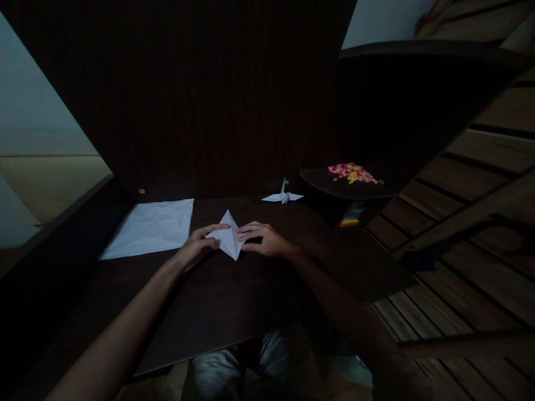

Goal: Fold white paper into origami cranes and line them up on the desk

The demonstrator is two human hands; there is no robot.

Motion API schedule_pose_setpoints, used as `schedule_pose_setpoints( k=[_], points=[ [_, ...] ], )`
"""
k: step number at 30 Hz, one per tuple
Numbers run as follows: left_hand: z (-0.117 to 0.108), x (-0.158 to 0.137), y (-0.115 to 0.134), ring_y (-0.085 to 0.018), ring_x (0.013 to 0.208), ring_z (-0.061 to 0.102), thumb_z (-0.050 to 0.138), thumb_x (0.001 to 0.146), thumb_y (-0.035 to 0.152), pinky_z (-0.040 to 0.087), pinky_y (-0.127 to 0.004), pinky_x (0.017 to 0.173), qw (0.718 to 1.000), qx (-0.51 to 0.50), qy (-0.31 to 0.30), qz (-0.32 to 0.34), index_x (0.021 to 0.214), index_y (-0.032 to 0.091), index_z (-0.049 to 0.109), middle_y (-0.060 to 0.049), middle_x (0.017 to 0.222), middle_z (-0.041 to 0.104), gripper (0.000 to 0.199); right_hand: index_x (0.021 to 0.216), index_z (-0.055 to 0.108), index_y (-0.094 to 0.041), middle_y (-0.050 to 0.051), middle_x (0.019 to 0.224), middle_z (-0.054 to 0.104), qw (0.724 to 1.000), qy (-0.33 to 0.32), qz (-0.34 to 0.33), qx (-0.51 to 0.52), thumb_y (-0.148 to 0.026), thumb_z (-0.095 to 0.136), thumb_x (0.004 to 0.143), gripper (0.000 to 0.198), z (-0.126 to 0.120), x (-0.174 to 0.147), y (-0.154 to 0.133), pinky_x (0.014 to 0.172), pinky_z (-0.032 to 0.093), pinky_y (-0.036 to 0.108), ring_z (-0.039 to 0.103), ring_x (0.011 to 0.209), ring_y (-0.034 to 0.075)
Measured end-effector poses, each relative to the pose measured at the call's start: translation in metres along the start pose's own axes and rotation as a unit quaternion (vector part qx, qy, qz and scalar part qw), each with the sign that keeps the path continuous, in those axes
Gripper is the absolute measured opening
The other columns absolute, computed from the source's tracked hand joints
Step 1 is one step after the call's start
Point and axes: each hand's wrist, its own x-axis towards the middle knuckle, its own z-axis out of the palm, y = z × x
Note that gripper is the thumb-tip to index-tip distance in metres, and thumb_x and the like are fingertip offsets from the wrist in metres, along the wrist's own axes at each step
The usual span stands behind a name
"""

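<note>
A sheet of white paper folded into a diamond shape (229, 238) lies on the dark desk, with creases running to its points. My left hand (198, 243) holds its left corner, the thumb and index finger resting on top. On the other side my right hand (263, 238) has its fingertips on the paper's right flap, with the thumb at the lower edge. The right corner is partly hidden under these fingers. Behind the paper stands a white origami crane (284, 196) with its wings spread, apart from both hands.
White paper sheets (150, 228) lie stacked on the desk (200, 312) at the left. A small shelf (326, 186) at the right bears a pile of small colourful pieces (351, 172). Yellow and blue items (351, 218) sit beneath it. A raised side panel (58, 228) borders the desk's left.
</note>
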Motion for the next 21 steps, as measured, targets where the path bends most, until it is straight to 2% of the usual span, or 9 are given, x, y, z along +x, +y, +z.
schedule_pose_setpoints(
  k=[4,8,13,18,21],
  points=[
    [-0.004,0.0,0.0,-0.019,0.088,0.062,0.073,0.052,0.009,0.045,-0.029,0.083,0.998,0.023,-0.047,-0.02,0.111,0.015,0.066,-0.006,0.095,0.071,0.06,0.095,0.073,-0.023,0.008,0.116,0.067,1.0,0.004,0.016,0.014,-0.029,0.065,0.082,0.017,-0.001,0.0,0.006,0.093,0.045,0.038,0.06,0.107,0.02],
    [-0.005,0.003,0.0,-0.018,0.091,0.063,0.078,0.056,0.015,0.043,-0.031,0.09,0.998,0.029,-0.033,-0.034,0.11,0.015,0.066,-0.006,0.095,0.071,0.054,0.091,0.074,-0.022,0.007,0.111,0.068,0.999,0.016,0.025,0.034,-0.029,0.065,0.081,0.014,-0.001,0.0,0.007,0.093,0.045,0.037,0.062,0.104,0.019],
    [-0.008,0.006,-0.004,-0.019,0.087,0.064,0.08,0.059,0.022,0.046,-0.034,0.089,0.997,0.074,0.002,-0.02,0.107,0.014,0.068,-0.008,0.097,0.071,0.05,0.092,0.074,-0.021,0.007,0.107,0.07,0.998,0.023,0.03,0.045,-0.029,0.066,0.08,0.015,0.001,0.0,0.008,0.095,0.044,0.037,0.063,0.104,0.019],
    [-0.013,0.008,-0.006,-0.019,0.084,0.064,0.078,0.054,0.016,0.048,-0.033,0.083,0.994,0.106,-0.02,0.0,0.11,0.015,0.067,-0.007,0.095,0.071,0.056,0.087,0.074,-0.02,0.008,0.102,0.071,0.998,0.034,0.018,0.05,-0.027,0.069,0.078,0.013,0.002,0.001,0.011,0.092,0.047,0.036,0.064,0.1,0.018],
    [-0.012,0.007,-0.005,-0.02,0.088,0.064,0.077,0.056,0.02,0.048,-0.033,0.083,0.991,0.128,-0.016,0.018,0.107,0.017,0.069,-0.007,0.1,0.071,0.052,0.086,0.073,-0.019,0.008,0.101,0.071,0.998,0.04,0.02,0.051,-0.027,0.069,0.078,0.012,0.002,0.001,0.011,0.091,0.047,0.035,0.065,0.098,0.018]
  ],
)
